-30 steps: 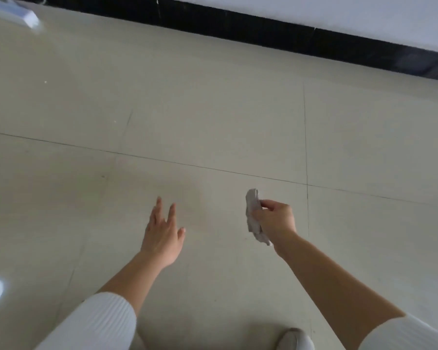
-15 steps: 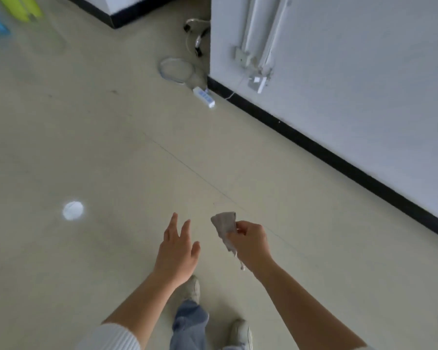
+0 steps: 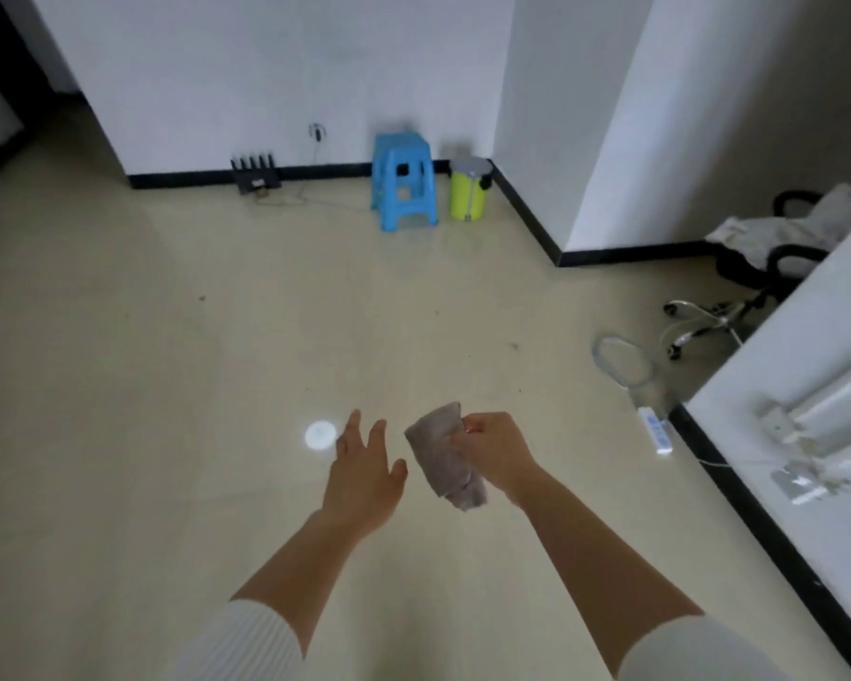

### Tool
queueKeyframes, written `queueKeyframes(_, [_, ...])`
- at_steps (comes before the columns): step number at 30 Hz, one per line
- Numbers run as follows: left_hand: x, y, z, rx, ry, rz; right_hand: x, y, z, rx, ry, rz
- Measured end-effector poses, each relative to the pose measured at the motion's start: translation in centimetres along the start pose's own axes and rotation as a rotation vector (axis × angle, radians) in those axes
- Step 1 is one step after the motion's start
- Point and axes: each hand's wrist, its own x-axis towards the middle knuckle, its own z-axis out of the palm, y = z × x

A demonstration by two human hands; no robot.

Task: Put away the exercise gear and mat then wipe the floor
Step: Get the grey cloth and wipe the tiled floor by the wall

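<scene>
Since the frame half a second earlier, the view had been swung away from the near wall, so that a blue stool (image 3: 404,181) and a yellow-green bin (image 3: 469,188) against the far wall were brought into sight, and the white power strip (image 3: 656,430) was shifted to the right edge of the floor (image 3: 168,336).

From the head camera, both forearms were seen stretched forward above the pale floor. A crumpled grey cloth (image 3: 447,455) was held clamped in the closed fingers of the right hand (image 3: 495,452), with its lower end hanging free below the fist. The left hand (image 3: 363,471) was kept empty just beside the cloth, palm down, its fingers spread apart. A round bright reflection (image 3: 321,435) was seen on the floor near the left fingertips. A black office chair (image 3: 767,258) draped with white fabric was partly visible at the right, behind a wall corner.
</scene>
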Motion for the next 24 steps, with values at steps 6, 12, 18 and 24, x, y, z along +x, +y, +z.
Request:
queueKeyframes(6, [10.1,-3.0,-10.2,-0.022,0.121,-0.089,9.3,-12.3,1.1,-0.022,-0.076,-0.178])
queueKeyframes(12, [22.1,-4.5,-14.9,-0.045,0.191,-0.114,20.8,-20.8,1.3,-0.06,-0.058,-0.302])
queueKeyframes(18, [40.0,-2.8,-17.1,-0.096,0.22,-0.114,37.8,-28.0,-1.4,-0.143,-0.034,-0.376])
queueKeyframes(24, [58.2,1.0,-20.7,-0.075,0.239,-0.078,54.3,-36.0,-6.7,-0.104,0.013,-0.379])
